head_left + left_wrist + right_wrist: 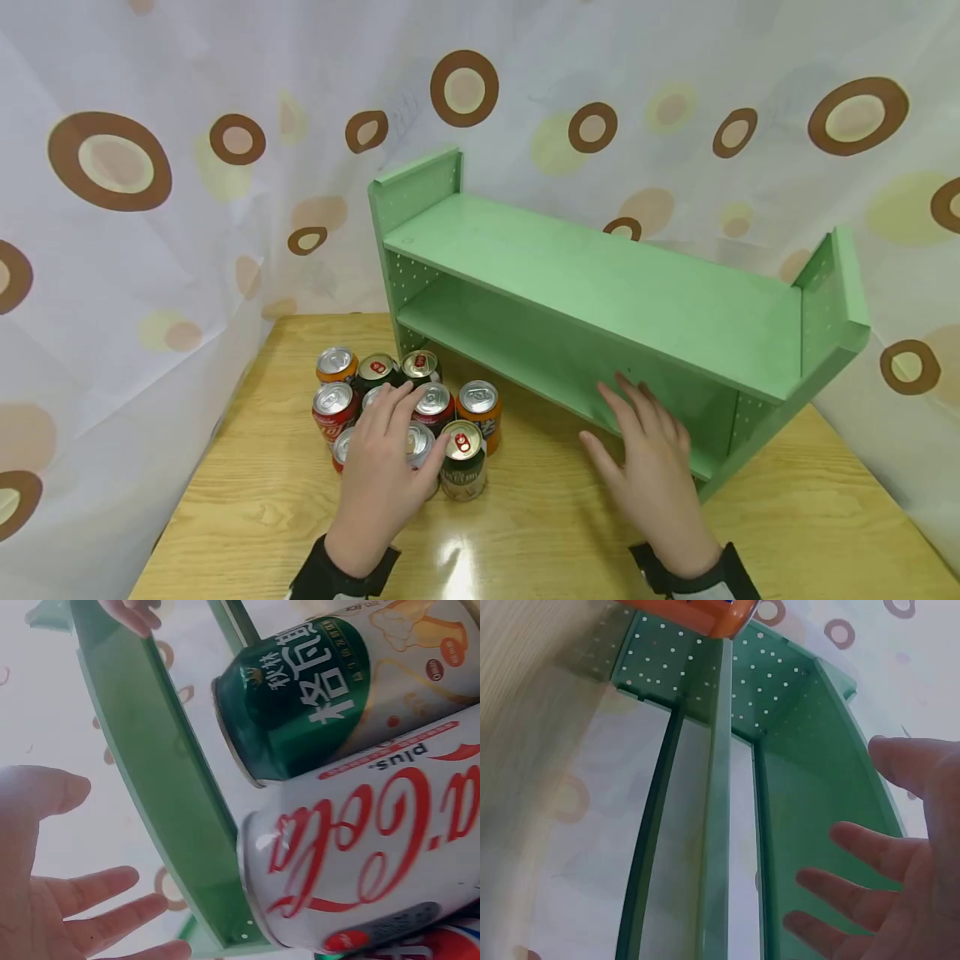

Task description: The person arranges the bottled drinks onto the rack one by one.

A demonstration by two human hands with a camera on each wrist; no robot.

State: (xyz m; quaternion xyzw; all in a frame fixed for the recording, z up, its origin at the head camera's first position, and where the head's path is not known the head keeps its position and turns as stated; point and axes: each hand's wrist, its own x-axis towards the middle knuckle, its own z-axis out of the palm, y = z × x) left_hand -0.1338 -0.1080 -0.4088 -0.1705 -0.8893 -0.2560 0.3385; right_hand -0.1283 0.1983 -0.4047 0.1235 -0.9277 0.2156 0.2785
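My left hand (384,467) hovers over a cluster of drink cans on the left of the table, fingers spread and relaxed. Closest to its thumb stands a dark green and gold can (462,467); in the left wrist view a white Coca-Cola Plus can (360,847) lies beside that hand. Several red, orange and dark cans, such as the orange can (480,408), stand packed together, some partly hidden behind the fingers. My right hand (652,462), fingers loosely extended and holding nothing, is in front of the green two-tier shelf (600,271), near its lower tier.
The shelf stands at an angle on the wooden table (540,533), its raised end panels at left and right. A patterned white curtain (525,50) closes off the back and sides. The cans sit close to the shelf's left end.
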